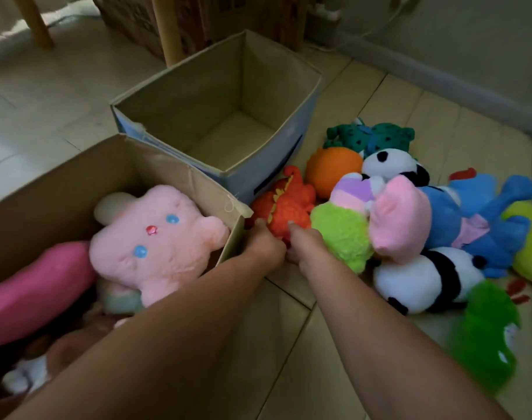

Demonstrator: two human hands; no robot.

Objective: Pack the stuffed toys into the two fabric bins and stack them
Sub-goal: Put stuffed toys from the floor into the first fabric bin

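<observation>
both my hands are down on the orange dinosaur plush (284, 209) at centre frame, on the floor (289, 344) just off the corner of the near bin (173, 168). left hand (266, 242) curls onto its lower left edge, right hand (304, 241) presses its lower right; fingers partly closed around the plush, though i cannot tell if the grip is full yet. near bin, lower left of frame, already carries a pink bear (155, 241), a magenta cushion (37, 289) and more under it. far bin (304, 137), upper centre, shows a bare bottom. rest of the pile lies right of centre: orange ball plush (334, 171), green spotted toy (370, 136), two pandas (392, 165) (422, 280), a pastel green-and-pink toy (358, 225), a blue one (477, 222). judgement: dinosaur looks light, soft, squashy, nothing fragile; fleece should give good friction. best taken round the fat body, not by tail or spines, which would flop. the neighbours touch it, so a lift may drag the lime toy along.
</observation>
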